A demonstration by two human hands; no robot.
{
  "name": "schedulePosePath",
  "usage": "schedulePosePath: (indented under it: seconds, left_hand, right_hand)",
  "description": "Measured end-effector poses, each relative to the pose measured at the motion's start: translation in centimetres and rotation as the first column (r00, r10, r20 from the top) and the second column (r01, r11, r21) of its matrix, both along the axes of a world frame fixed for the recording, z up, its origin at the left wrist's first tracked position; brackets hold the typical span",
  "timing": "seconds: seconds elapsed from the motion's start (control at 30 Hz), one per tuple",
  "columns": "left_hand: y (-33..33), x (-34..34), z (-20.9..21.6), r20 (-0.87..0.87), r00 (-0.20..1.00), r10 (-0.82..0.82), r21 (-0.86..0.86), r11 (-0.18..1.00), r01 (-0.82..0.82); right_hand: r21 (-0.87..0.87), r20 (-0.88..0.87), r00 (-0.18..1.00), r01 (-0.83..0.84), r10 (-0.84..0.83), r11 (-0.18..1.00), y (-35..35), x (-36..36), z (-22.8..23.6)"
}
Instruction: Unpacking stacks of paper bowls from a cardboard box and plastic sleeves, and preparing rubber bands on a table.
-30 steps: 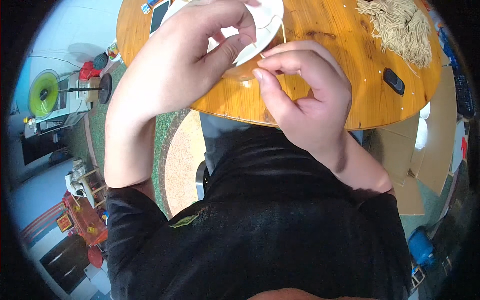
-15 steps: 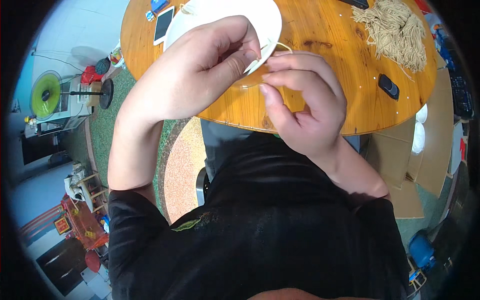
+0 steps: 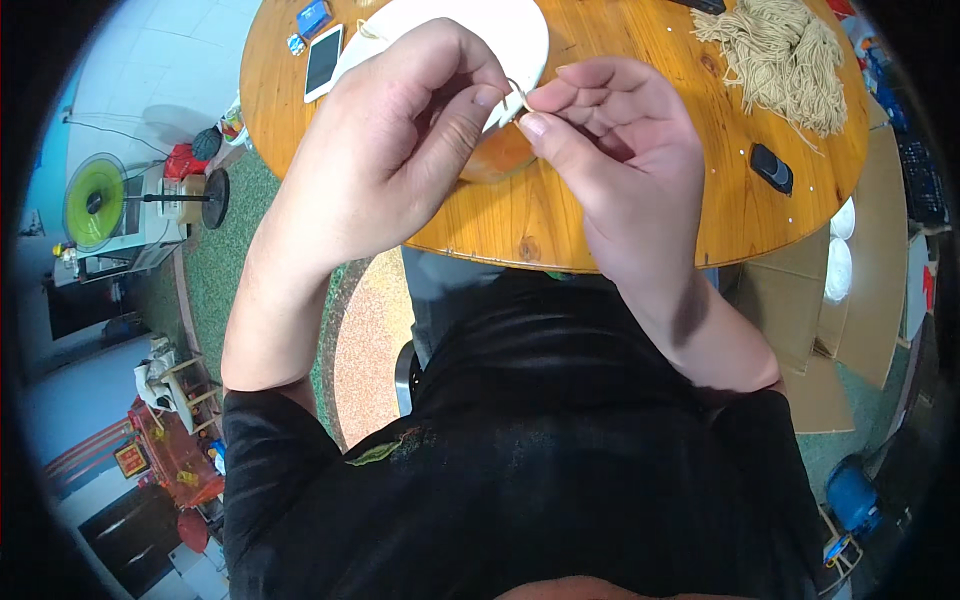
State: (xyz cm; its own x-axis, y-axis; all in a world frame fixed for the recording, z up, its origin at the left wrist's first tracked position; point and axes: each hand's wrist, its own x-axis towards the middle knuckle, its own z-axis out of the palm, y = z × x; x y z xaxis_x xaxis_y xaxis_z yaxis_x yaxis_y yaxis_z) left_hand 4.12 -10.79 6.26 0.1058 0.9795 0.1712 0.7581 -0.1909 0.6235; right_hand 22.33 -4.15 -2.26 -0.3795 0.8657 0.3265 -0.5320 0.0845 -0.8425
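Note:
A thin pale cord (image 3: 516,88) forms a small loop between my hands, just over the near rim of a large white dish (image 3: 525,30). My right hand (image 3: 630,150) pinches the cord between thumb and forefinger, its other fingers loosely curled. My left hand (image 3: 390,150) is bent over from the left, thumb and forefinger closed at the cord's other side; its remaining fingers are hidden behind the hand. Another bit of pale cord (image 3: 371,31) lies on the dish's far left part.
On the round wooden table (image 3: 600,225) lie a heap of beige yarn (image 3: 785,65), a small black device (image 3: 771,168), a white phone (image 3: 323,65) and a blue packet (image 3: 313,16). Cardboard (image 3: 868,290) stands right of the table; a green fan (image 3: 95,200) stands at left.
My right hand has moved up and turned, its thumb and forefinger closing on the cord. The cord now loops between both hands' fingertips. My left hand has shifted slightly.

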Motion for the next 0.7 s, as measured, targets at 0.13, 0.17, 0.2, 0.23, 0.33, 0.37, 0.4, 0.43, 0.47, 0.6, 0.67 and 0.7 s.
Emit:
schedulePosePath:
  seconds: [0.13, 0.17, 0.2, 0.23, 0.33, 0.37, 0.4, 0.43, 0.47, 0.6, 0.67, 0.7]
  left_hand:
    - [0.5, 0.3, -0.9, -0.038, 0.997, -0.068, 0.275, 0.958, 0.076]
    - [0.5, 0.4, -0.9, -0.038, 0.997, -0.069, 0.274, 0.959, 0.077]
    - [0.5, 0.4, -0.9, -0.065, 0.995, -0.072, 0.311, 0.946, 0.088]
    - [0.6, 0.4, -0.8, -0.093, 0.993, -0.073, 0.347, 0.932, 0.101]
    - [0.6, 0.4, -1.3, -0.088, 0.995, -0.055, 0.337, 0.938, 0.081]
    - [0.7, 0.4, -1.3, -0.087, 0.995, -0.056, 0.337, 0.938, 0.082]
    - [0.7, 0.4, -1.3, -0.117, 0.989, -0.086, 0.351, 0.928, 0.122]
    - [0.8, 0.4, -1.3, -0.147, 0.982, -0.115, 0.364, 0.917, 0.162]
    - [0.8, 0.4, -1.2, -0.147, 0.982, -0.115, 0.364, 0.917, 0.162]
    - [0.6, 0.3, -1.0, -0.158, 0.979, -0.126, 0.332, 0.927, 0.173]
    - [0.4, 0.4, -1.1, -0.143, 0.982, -0.127, 0.303, 0.938, 0.165]
    - [0.3, 0.6, -1.2, -0.046, 0.994, -0.102, 0.283, 0.953, 0.111]
  right_hand:
    - [0.077, -0.033, 0.997, 0.078, -0.075, 0.994, -0.2, -0.4, 0.1]
    - [0.076, -0.034, 0.997, 0.078, -0.076, 0.994, -0.1, -0.4, 0.1]
    - [0.100, -0.009, 0.997, 0.077, -0.077, 0.992, 0.0, -0.4, 0.1]
    - [0.125, 0.016, 0.997, 0.075, -0.078, 0.989, 0.0, -0.3, 0.2]
    - [0.116, 0.098, 0.994, 0.041, -0.053, 0.992, 0.1, -0.1, 0.7]
    - [0.116, 0.099, 0.994, 0.042, -0.054, 0.992, 0.1, 0.0, 0.7]
    - [0.111, 0.116, 0.993, 0.013, -0.026, 0.994, 0.1, 0.0, 0.7]
    - [0.106, 0.133, 0.991, -0.016, 0.002, 0.994, 0.2, 0.1, 0.7]
    - [0.105, 0.133, 0.991, -0.017, 0.003, 0.994, 0.2, 0.2, 0.8]
    - [0.153, 0.208, 0.978, -0.049, 0.017, 0.987, 0.0, 0.3, 0.8]
    - [0.162, 0.188, 0.982, -0.042, 0.011, 0.986, 0.0, 0.1, 0.4]
    - [0.135, 0.117, 0.993, -0.021, 0.005, 0.991, 0.1, -0.2, -0.1]
